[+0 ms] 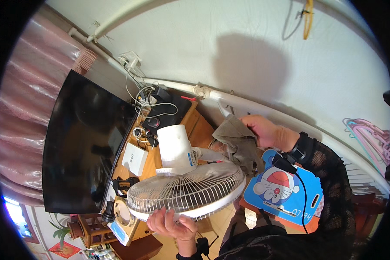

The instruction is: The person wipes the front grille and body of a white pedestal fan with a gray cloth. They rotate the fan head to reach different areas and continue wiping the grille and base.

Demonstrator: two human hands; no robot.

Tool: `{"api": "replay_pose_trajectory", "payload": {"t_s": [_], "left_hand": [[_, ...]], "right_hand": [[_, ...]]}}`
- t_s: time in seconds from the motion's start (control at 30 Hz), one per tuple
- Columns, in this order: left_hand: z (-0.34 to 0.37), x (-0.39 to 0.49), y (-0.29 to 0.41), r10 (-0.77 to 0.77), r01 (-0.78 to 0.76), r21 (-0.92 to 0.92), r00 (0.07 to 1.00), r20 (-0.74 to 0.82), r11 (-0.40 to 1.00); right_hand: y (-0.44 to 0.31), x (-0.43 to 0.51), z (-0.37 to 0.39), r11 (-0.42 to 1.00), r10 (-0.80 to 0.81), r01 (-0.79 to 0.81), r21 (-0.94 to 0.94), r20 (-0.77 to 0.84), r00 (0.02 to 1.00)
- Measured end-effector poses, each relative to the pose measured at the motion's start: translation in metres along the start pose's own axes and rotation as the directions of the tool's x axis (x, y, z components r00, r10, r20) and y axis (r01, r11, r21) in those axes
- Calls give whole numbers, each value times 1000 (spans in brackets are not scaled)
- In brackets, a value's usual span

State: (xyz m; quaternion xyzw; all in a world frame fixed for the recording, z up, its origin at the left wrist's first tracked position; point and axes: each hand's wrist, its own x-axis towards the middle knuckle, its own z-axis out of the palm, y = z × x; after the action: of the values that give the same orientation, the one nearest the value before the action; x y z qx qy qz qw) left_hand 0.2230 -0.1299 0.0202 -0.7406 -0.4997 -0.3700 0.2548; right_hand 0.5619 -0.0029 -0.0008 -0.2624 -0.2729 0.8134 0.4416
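A white electric fan [185, 191] is tilted before me, its wire grille facing down and towards me. My left hand [174, 224] grips the white rim of the grille from below, fingers over the edge. The fan's motor housing [175, 146] points upward and bears a small blue label. My right hand [268, 131] holds a bunched grey-brown cloth [239, 138], which hangs beside the fan's neck [209, 154]. The cloth hides part of the fan's pole, and whether it touches the pole I cannot tell.
A large black television [84, 146] stands left on a wooden cabinet [156, 159] with tangled cables [149, 104] and a white box [135, 158]. A blue cartoon lap table [282, 195] lies at right. White pipes [247, 100] run along the wall. Pink hangers [370, 139] hang far right.
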Motion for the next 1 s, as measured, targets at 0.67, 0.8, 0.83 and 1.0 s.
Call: {"api": "replay_pose_trajectory", "payload": {"t_s": [0.67,0.8,0.83,1.0], "left_hand": [[-44,-105,56,423,632,-743,624,657,222],[-60,-124,46,698,843,-534,418,581,-61],[-63,-129,41,715,881,-455,401,573,-129],[-72,-156,-2,737,942,-185,335,587,-281]], "right_hand": [[-2,-160,236,837,-417,259,-482,-257,872],[54,-171,280,785,-548,344,-516,-319,773],[69,-172,289,761,-582,393,-516,-278,764],[143,-171,321,817,-513,288,-500,-401,759]]}}
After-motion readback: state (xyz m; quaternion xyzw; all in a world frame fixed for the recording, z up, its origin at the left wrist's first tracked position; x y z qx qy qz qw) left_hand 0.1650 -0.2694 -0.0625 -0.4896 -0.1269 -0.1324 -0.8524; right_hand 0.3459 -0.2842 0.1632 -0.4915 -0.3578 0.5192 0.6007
